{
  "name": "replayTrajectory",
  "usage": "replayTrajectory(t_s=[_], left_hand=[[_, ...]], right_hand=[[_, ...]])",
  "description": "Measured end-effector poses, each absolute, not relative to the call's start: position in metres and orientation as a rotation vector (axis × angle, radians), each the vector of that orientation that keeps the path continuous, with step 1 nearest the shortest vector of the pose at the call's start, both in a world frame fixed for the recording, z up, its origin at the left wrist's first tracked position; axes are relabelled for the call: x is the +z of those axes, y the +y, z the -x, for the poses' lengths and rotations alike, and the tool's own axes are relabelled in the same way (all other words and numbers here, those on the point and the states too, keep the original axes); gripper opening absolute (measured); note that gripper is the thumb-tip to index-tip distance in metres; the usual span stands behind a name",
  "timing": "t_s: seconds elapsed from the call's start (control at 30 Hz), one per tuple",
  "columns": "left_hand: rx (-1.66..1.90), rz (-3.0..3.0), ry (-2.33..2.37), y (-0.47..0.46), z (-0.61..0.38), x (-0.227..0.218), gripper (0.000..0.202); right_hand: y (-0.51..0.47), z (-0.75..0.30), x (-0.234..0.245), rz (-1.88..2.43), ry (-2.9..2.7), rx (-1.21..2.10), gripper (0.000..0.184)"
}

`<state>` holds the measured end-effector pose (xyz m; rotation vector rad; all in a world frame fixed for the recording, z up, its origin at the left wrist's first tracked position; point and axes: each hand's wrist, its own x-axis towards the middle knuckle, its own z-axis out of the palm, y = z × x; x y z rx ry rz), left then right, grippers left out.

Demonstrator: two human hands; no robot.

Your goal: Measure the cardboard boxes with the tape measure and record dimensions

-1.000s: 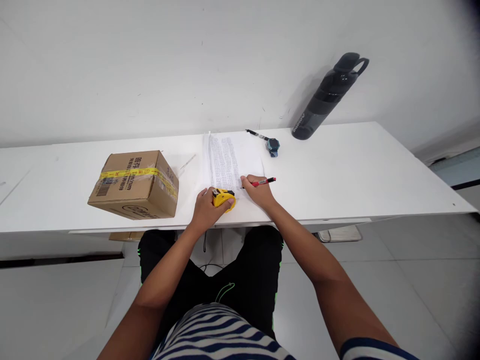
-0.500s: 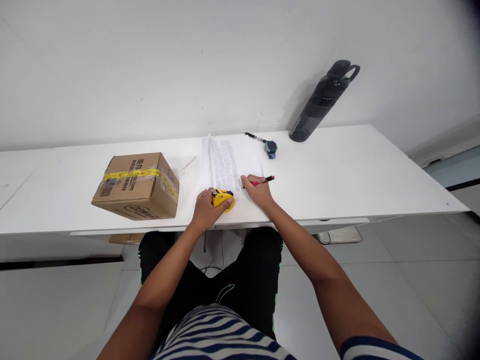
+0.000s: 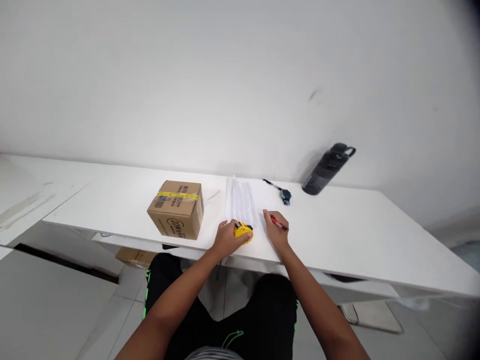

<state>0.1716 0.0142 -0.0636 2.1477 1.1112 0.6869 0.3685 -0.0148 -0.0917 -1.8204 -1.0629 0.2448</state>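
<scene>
My left hand (image 3: 226,239) is closed around a yellow tape measure (image 3: 243,232), low over the front part of the white desk. Between the fingers of my right hand (image 3: 276,229) is a red pen (image 3: 279,223) with a dark end. A printed sheet of paper (image 3: 241,201) lies flat beyond both hands, its text too small to read. To the left of my left hand stands a cardboard box (image 3: 178,210) sealed with yellow tape.
A dark water bottle (image 3: 324,170) stands by the wall at the right. Near it lie a black pen (image 3: 271,184) and a dark watch (image 3: 285,195). The white desk (image 3: 348,230) runs along the wall. Brown boxes (image 3: 135,257) sit underneath at the left.
The camera view has tilted up and shifted left, so the desk and everything on it appear lower and further right. Both hands keep their holds on the tape measure and the red pen.
</scene>
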Motion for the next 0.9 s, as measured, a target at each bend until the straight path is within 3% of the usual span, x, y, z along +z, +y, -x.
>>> replayTrajectory(t_s=[0.07, 0.13, 0.2, 0.3, 0.4, 0.5, 0.6, 0.77, 0.9], left_hand=[[0.659, -2.140, 1.093, 0.013, -0.170, -0.064, 0.038], [0.650, -2.133, 1.058, 0.011, -0.167, -0.064, 0.039], [0.702, -2.109, 1.005, 0.005, -0.160, -0.064, 0.040], [0.967, -1.947, 0.855, -0.010, -0.144, -0.057, 0.047], [1.309, -1.757, 0.552, -0.023, -0.124, -0.033, 0.059], [1.575, -1.711, 0.464, -0.026, -0.099, 0.005, 0.068], [1.661, -1.668, 0.816, -0.018, -0.066, 0.040, 0.067], [1.363, -1.422, 0.998, 0.004, 0.002, 0.066, 0.062], [1.016, -1.330, 0.865, 0.019, 0.038, 0.079, 0.058]], right_hand=[[-0.008, -0.366, -0.088, 2.057, -1.041, 0.163, 0.033], [-0.004, -0.362, -0.080, 2.252, -1.036, 0.206, 0.049], [-0.008, -0.355, -0.067, 2.206, -1.013, 0.310, 0.060], [-0.033, -0.332, -0.041, 1.667, -1.065, 0.679, 0.068], [-0.062, -0.287, -0.009, 0.989, -1.255, 1.281, 0.080], [-0.069, -0.233, 0.020, 0.734, -1.271, 1.308, 0.098], [-0.055, -0.186, 0.041, 0.719, -1.302, 1.079, 0.092], [-0.027, -0.153, 0.065, 0.915, -1.566, 0.749, 0.064], [-0.009, -0.158, 0.080, 0.895, -1.855, 0.817, 0.057]])
